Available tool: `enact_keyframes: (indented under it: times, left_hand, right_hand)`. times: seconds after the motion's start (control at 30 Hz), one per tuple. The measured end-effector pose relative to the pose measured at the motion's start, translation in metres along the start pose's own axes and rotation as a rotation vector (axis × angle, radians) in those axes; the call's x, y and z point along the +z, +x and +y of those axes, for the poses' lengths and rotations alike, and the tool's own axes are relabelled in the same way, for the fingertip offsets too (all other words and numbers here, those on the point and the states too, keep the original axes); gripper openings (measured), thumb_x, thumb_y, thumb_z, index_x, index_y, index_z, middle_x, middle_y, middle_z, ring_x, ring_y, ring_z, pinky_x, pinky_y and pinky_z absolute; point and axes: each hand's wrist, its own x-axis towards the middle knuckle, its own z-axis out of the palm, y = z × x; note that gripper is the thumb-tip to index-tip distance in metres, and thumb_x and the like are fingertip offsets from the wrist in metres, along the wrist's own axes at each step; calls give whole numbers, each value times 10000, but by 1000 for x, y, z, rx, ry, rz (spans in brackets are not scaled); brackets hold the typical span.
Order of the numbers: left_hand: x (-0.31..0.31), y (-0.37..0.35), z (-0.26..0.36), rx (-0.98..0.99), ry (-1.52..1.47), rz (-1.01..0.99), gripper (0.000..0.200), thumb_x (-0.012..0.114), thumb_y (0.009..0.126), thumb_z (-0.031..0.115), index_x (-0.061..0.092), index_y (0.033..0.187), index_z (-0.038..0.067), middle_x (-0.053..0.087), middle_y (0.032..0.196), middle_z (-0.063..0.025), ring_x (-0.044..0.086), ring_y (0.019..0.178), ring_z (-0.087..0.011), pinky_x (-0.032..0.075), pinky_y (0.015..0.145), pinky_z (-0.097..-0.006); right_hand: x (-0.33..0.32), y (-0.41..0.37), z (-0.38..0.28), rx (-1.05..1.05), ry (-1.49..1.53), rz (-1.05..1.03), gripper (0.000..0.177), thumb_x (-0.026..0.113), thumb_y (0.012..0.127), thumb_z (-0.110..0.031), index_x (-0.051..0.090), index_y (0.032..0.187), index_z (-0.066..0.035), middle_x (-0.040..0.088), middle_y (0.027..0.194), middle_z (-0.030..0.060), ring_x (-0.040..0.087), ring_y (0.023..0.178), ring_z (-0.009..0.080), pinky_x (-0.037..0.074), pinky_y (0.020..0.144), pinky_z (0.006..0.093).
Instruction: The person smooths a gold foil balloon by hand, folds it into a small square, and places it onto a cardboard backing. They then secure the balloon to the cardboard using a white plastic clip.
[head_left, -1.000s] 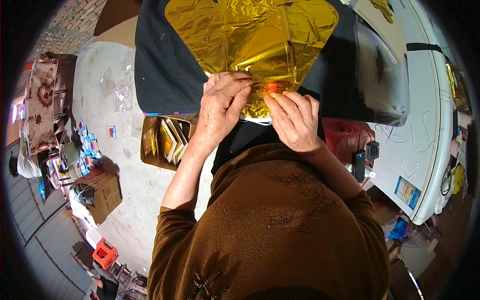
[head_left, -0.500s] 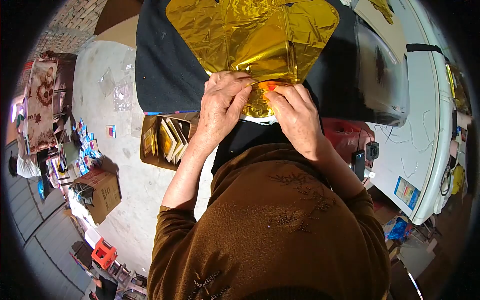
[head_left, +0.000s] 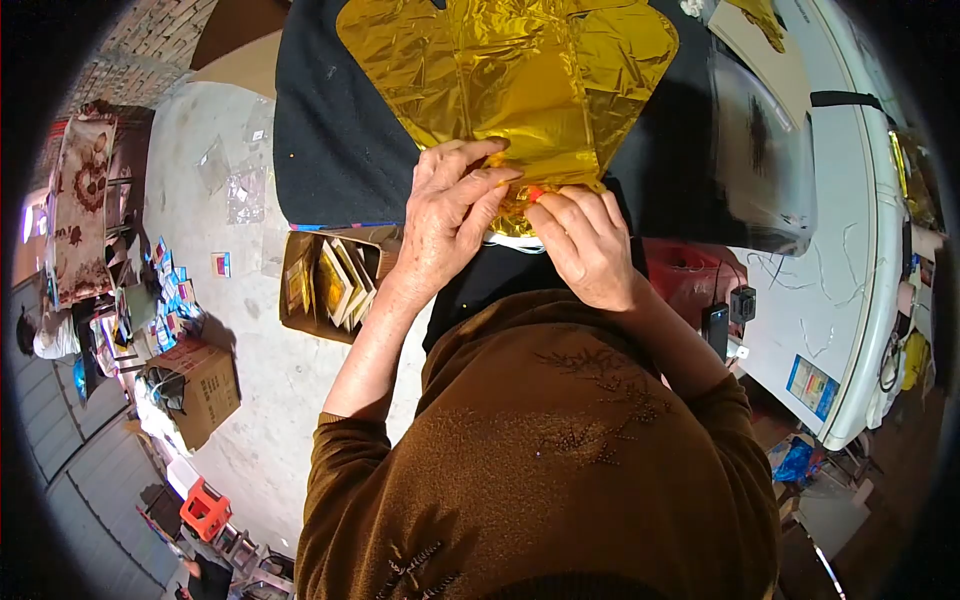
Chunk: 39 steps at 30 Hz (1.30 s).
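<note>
A flat, shiny gold foil balloon (head_left: 515,70) with side lobes and long seams lies on the black cloth, its near edge bunched and folded. My left hand (head_left: 450,205) holds this near edge from the left, fingers bent over the foil and thumb close to the fold. From the right, my right hand (head_left: 585,235) grips the same edge with curled fingers. A small red-orange spot (head_left: 536,192) shows at its fingertips; I cannot make out what it is. Just below the foil a white rim (head_left: 515,241) peeks out between my hands.
The black cloth (head_left: 330,140) covers the work surface. On the left, a cardboard box (head_left: 320,320) holds flat cards and gold foil. To the right are a clear plastic sheet (head_left: 760,150), a red bag (head_left: 685,270), a phone (head_left: 716,330) and a white table (head_left: 800,330) with loose threads.
The foil's near edge has been folded or drawn down further between my hands. My left fingers have lifted and spread a little, and my right hand has shifted slightly down and toward me.
</note>
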Motion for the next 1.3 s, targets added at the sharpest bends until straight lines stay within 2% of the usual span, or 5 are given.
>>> enact_keyframes:
  times: [0.4, 0.7, 0.83, 1.2, 1.3]
  left_hand:
    - [5, -21, 0, 199, 307, -67, 381, 780, 821, 109, 743, 1200, 118, 661, 1305, -55, 576, 1241, -283, 428, 1042, -465]
    - [5, -23, -6, 258, 345, -87, 400, 771, 847, 162, 723, 1240, 110, 649, 1295, -58, 568, 1232, -263, 425, 1057, -472]
    - [5, -21, -7, 271, 333, -90, 398, 769, 869, 244, 714, 1236, 99, 650, 1309, -73, 569, 1239, -265, 413, 1066, -470]
    - [12, -26, -10, 290, 436, -104, 519, 746, 897, 322, 603, 1367, 154, 583, 1419, -67, 538, 1271, -275, 382, 1055, -488]
    - [8, -23, -3, 276, 473, -136, 507, 716, 904, 331, 620, 1383, 193, 584, 1393, -50, 538, 1260, -243, 377, 1054, -472]
  right_hand:
    - [7, -24, 6, -15, 63, 30, 326, 729, 894, -134, 688, 1203, -39, 634, 1148, 77, 615, 1109, 255, 499, 954, 437]
    - [9, -29, 6, 0, -64, 243, 423, 755, 890, -172, 648, 1299, -141, 582, 1344, 79, 477, 1357, 305, 452, 1046, 459]
    - [1, -19, 2, 68, -4, -76, 430, 729, 921, -199, 646, 1330, -97, 589, 1415, 91, 517, 1381, 295, 419, 1117, 512]
    - [18, -30, 6, 69, -24, 175, 385, 643, 962, -170, 653, 1336, -81, 614, 1156, 62, 584, 1155, 246, 429, 1087, 493]
    - [14, -32, 8, 70, -27, 33, 371, 646, 967, -172, 664, 1328, -88, 598, 1104, 47, 582, 1094, 231, 435, 1069, 495]
